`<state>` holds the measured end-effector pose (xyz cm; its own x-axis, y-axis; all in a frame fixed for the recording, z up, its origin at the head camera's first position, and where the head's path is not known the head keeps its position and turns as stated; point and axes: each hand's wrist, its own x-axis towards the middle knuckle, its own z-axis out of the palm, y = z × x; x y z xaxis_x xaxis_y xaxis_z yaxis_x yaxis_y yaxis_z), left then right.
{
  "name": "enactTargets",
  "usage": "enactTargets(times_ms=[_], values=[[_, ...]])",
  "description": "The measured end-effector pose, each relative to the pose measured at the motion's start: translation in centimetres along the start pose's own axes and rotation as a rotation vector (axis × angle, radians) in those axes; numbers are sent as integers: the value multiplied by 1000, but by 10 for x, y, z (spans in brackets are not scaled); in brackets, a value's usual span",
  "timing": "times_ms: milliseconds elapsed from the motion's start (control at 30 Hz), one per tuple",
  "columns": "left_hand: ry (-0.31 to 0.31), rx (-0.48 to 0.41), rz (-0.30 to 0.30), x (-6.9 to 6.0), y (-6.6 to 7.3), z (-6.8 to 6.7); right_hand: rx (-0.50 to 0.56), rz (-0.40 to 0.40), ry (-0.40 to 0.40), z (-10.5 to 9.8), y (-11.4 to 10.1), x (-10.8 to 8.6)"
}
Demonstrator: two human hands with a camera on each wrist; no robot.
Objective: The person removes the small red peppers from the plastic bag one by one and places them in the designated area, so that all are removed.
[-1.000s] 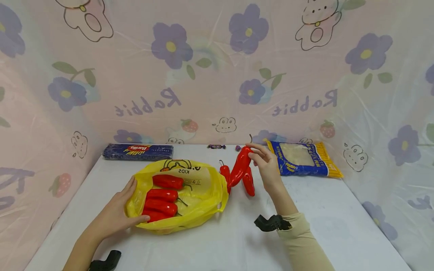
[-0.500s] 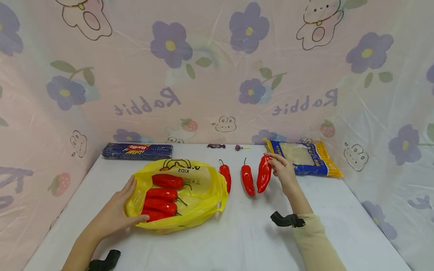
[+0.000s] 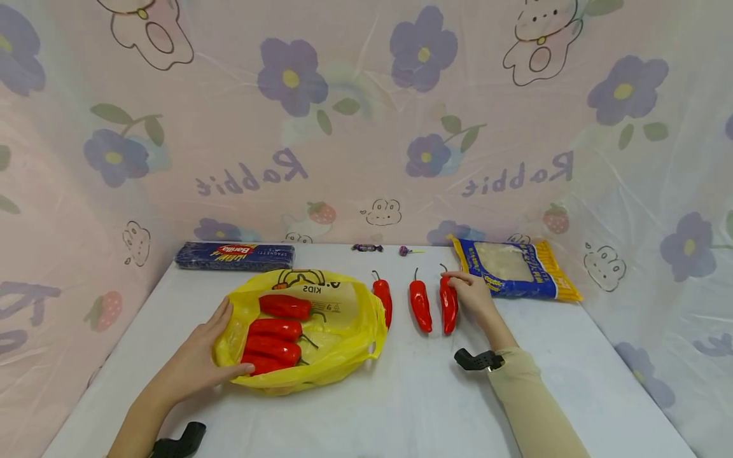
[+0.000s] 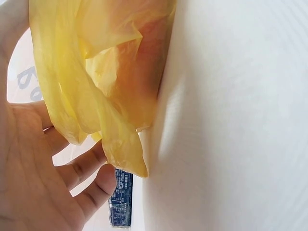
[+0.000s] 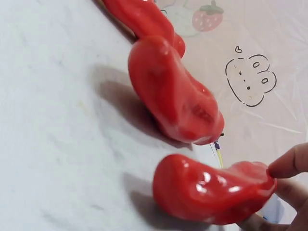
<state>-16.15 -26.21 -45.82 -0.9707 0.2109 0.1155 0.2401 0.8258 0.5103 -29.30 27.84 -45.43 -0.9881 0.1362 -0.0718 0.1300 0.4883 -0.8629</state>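
Note:
A yellow plastic bag (image 3: 343, 372) lies on its side with its mouth showing several red peppers (image 3: 279, 329) inside. My left hand (image 3: 197, 356) holds the bag's left end, thumb over the near rim and fingers along the far side; in the left wrist view those fingers lie against the folded yellow film. To the right of the bag, my right hand (image 3: 471, 294) pinches the stem end of a red pepper (image 3: 449, 312), which stands nearly lengthwise on the white table. In the right wrist view, thumb and fingers grip this pepper's end (image 5: 211, 190).
Two more red peppers, a middle one (image 3: 420, 305) and one beside the bag (image 3: 382, 299), lie in a row with the held one. At the back are a spaghetti pack (image 3: 235, 256), a wrapped candy (image 3: 368, 247), a lollipop (image 3: 405, 251) and a blue-yellow food pack (image 3: 509, 270).
My right hand has carried the red pepper from above the others rightwards and down onto the table, beside the middle pepper. The left hand and the bag have stayed put.

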Motion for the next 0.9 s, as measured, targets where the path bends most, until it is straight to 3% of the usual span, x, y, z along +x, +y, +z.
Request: enactTargets(times_ms=[367,667,900], values=[[7,1,2,0,1,1,-237,-63,77,13,8,6],[3,0,1,0,1,0,-234,-91,153,14,11,-6],[1,-2,0,1,1,-1,-199,-111,162,11,17,-11]])
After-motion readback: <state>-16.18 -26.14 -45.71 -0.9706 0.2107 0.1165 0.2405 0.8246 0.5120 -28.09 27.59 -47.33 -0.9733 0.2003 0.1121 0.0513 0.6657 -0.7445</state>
